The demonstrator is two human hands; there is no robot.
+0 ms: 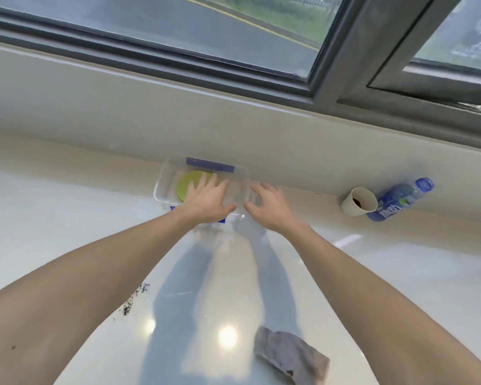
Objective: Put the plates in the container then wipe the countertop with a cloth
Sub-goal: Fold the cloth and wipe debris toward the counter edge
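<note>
From my feed I see both bare arms reaching forward over the glossy white desk (67, 218) toward a clear plastic container (161, 179) that sits against the back wall below the window (178, 29). The container has a blue latch (210, 165) on its far rim, and a yellow-green plate (189, 180) lies flat inside it, toward the left. My left hand (206, 200) is spread over the container, fingers extended above the plate, its grip released and grasping nothing. My right hand (270, 208) is at the container's right end, fingers curled loosely near the rim; I cannot tell whether they actually press the plastic. A grey cloth (292, 357) lies crumpled on the desk close to me, well apart from both hands. A scatter of dark crumbs (134, 298) marks the surface just beside my left forearm. Farther right, near the wall, a paper cup (358, 202) lies tipped with brown residue inside, touching a blue-labelled water bottle (397, 200) lying on its side.
</note>
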